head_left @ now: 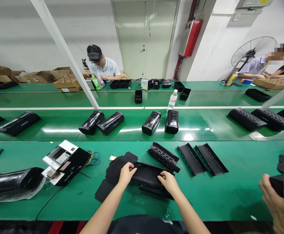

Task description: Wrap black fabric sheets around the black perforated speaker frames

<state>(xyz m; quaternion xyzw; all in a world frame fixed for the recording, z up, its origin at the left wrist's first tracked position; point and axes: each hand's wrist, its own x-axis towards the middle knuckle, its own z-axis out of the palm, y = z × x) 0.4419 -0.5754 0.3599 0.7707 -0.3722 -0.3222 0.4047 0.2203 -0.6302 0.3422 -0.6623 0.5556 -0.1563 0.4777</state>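
A black, shallow curved plastic cover (pixel 148 175) is held between my two hands above the green bench. My left hand (pixel 126 175) pinches its left end with thumb and fingertips. On the right end, my right hand (pixel 168 182) is closed in the same way. Partly hidden below it lies another black plastic piece (pixel 149 189). To the left, a pile of thin black sheets (pixel 116 170) fans out beneath my left hand. Just beyond the cover rests a slotted black plastic piece (pixel 163 156). Two similar covers, a nearer one (pixel 192 159) and a farther one (pixel 212 158), lie to the right.
A white-and-black machine (pixel 65 161) with wires stands left, near a plastic-wrapped black housing (pixel 12 180). Another person's hand (pixel 279 201) holds a dark piece at right. Several black housings (pixel 151 123) sit on the belt beyond. A water bottle (pixel 172 99) stands farther back.
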